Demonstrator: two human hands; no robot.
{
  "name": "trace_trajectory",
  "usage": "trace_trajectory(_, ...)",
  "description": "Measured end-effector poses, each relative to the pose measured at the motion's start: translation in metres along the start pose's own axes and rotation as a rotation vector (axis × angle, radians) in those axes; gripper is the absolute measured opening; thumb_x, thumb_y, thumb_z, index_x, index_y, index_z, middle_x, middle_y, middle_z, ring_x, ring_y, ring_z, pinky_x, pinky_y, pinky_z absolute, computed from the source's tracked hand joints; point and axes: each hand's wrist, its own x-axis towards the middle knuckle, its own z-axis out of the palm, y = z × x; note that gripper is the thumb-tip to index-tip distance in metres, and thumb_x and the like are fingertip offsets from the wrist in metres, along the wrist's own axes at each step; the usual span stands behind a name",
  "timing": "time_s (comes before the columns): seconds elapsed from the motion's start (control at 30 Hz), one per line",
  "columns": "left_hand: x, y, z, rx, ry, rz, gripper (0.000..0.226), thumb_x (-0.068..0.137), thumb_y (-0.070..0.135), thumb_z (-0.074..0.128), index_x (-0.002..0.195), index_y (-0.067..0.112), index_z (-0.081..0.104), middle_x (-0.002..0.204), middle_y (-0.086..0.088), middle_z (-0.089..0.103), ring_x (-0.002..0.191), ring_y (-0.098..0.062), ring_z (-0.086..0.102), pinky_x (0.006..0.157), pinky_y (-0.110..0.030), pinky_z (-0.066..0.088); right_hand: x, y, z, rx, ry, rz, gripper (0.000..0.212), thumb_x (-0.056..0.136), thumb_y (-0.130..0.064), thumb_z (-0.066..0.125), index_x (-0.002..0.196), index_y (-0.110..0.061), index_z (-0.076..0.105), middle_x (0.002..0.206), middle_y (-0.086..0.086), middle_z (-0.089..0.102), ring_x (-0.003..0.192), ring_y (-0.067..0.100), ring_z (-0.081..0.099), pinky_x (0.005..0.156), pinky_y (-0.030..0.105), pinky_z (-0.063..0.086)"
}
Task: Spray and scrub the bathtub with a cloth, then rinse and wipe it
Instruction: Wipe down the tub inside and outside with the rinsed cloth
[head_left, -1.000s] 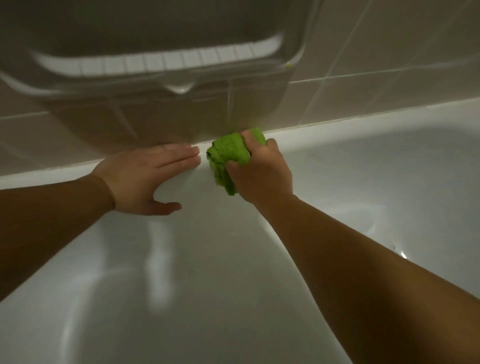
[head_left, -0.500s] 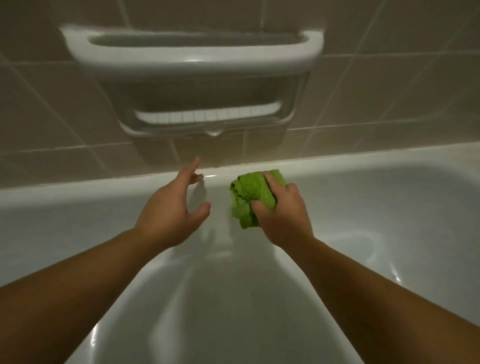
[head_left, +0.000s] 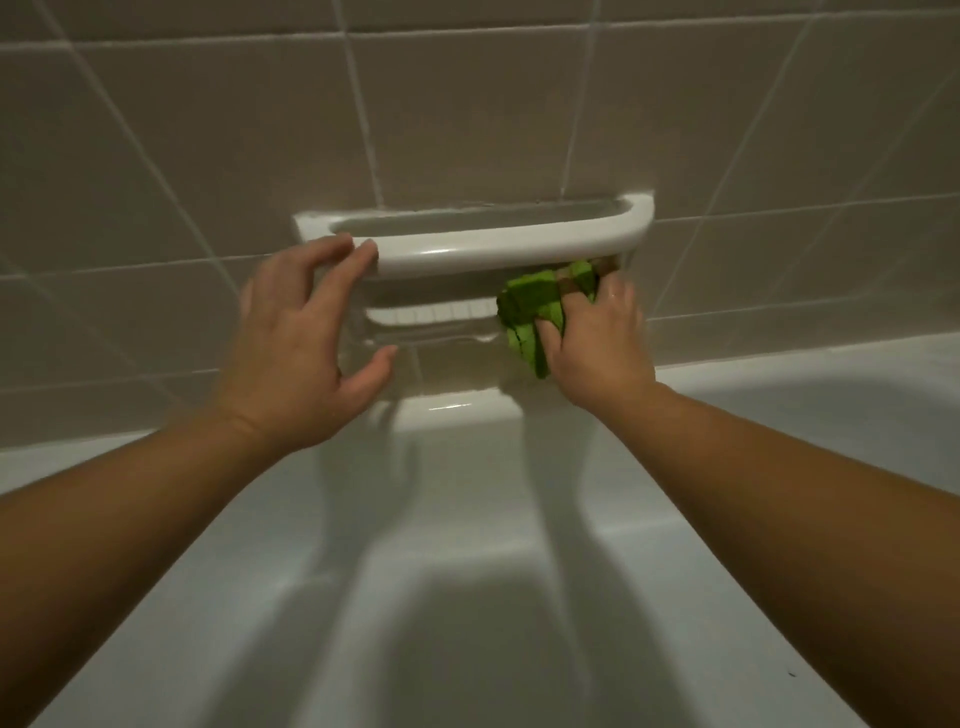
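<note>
Both hands risen from bathtub (head_left: 779, 395) rim to wall soap dish (head_left: 467, 249). Right hand (head_left: 592, 343) grip bunched round green cloth (head_left: 535, 317), pressing it into dish recess. Left hand (head_left: 306, 332) spread, fingertips on bar. Cloth soft, light, likely damp; hold wadded.

No lettering, label, brand mark, number or sign can be read anywhere in this view.
</note>
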Motion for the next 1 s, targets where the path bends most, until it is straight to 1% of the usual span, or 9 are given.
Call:
trace_trajectory(0.13,0.003,-0.024,-0.015,-0.05,-0.103,0.094,0.076,0.088,0.044,0.066,0.155,0.013,0.045,0.156,-0.012,0.042,0.144,-0.031,0.04,0.122,-0.035,0.029,0.011,-0.034,0.007,-0.051,-0.112,-0.026,0.045,0.103,-0.045,0.043,0.131,-0.014,0.059,0.13,0.017,0.055,0.109,0.033,0.053,0.1,0.042,0.044)
trace_trajectory(0.23,0.006,-0.032,-0.025,-0.066,-0.169,0.107,0.079,0.086,0.05,0.063,0.156,0.016,0.044,0.158,-0.007,0.041,0.146,-0.026,0.038,0.122,-0.025,0.023,0.017,-0.077,0.018,0.04,-0.179,-0.097,0.048,0.102,-0.042,0.048,0.147,-0.025,0.045,0.141,0.015,0.046,0.126,0.036,0.049,0.107,0.044,0.043)
trace_trajectory(0.33,0.011,-0.035,-0.031,-0.075,-0.221,0.093,0.081,0.084,0.053,0.062,0.156,0.02,0.044,0.159,-0.003,0.041,0.147,-0.023,0.036,0.12,-0.022,0.022,0.019,-0.123,0.032,0.104,-0.246,-0.191,0.045,0.102,-0.041,0.049,0.146,-0.039,0.045,0.146,0.014,0.041,0.132,0.037,0.042,0.111,0.045,0.041)
trace_trajectory(0.4,0.013,-0.036,-0.033,-0.083,-0.239,0.079,0.082,0.084,0.055,0.062,0.157,0.022,0.042,0.16,0.0,0.04,0.148,-0.02,0.035,0.119,-0.021,0.021,0.017,-0.14,0.039,0.077,-0.244,-0.221,0.043,0.102,-0.049,0.048,0.144,-0.039,0.05,0.148,0.014,0.04,0.133,0.036,0.041,0.11,0.044,0.04)
trace_trajectory(0.53,0.013,-0.035,-0.033,-0.085,-0.236,0.063,0.082,0.085,0.057,0.06,0.157,0.023,0.041,0.161,0.001,0.039,0.148,-0.018,0.034,0.118,-0.019,0.019,0.015,-0.12,0.035,0.013,-0.231,-0.277,0.066,0.093,-0.073,0.05,0.15,-0.039,0.047,0.151,0.01,0.041,0.136,0.033,0.041,0.111,0.043,0.04)
trace_trajectory(0.6,0.012,-0.036,-0.032,-0.093,-0.219,0.067,0.08,0.086,0.054,0.061,0.157,0.021,0.042,0.16,0.0,0.04,0.148,-0.02,0.035,0.118,-0.019,0.02,0.02,-0.091,0.029,0.027,-0.243,-0.248,0.068,0.092,-0.074,0.051,0.151,-0.041,0.046,0.154,0.009,0.04,0.138,0.033,0.042,0.113,0.042,0.04)
trace_trajectory(0.77,0.009,-0.037,-0.026,-0.122,-0.188,0.059,0.08,0.085,0.047,0.068,0.156,0.021,0.043,0.16,0.001,0.039,0.15,-0.019,0.033,0.12,-0.016,0.017,0.027,-0.048,0.022,0.095,-0.219,-0.003,0.069,0.094,-0.072,0.05,0.154,-0.039,0.042,0.16,0.009,0.03,0.146,0.035,0.034,0.12,0.047,0.036)
trace_trajectory(0.87,0.008,-0.039,-0.023,-0.145,-0.183,0.072,0.082,0.084,0.046,0.069,0.156,0.018,0.043,0.161,0.0,0.038,0.151,-0.02,0.031,0.121,-0.016,0.015,0.031,-0.093,0.032,0.076,-0.2,0.094,0.056,0.101,-0.059,0.049,0.147,-0.027,0.049,0.152,0.018,0.034,0.141,0.041,0.035,0.116,0.044,0.035)
trace_trajectory(1.0,0.01,-0.04,-0.02,-0.17,-0.168,0.084,0.08,0.086,0.049,0.065,0.155,0.016,0.044,0.16,-0.003,0.039,0.151,-0.021,0.032,0.123,-0.017,0.016,0.021,-0.154,0.045,0.142,-0.256,-0.029,0.049,0.101,-0.054,0.05,0.145,-0.033,0.049,0.153,0.015,0.033,0.138,0.038,0.034,0.114,0.043,0.037)
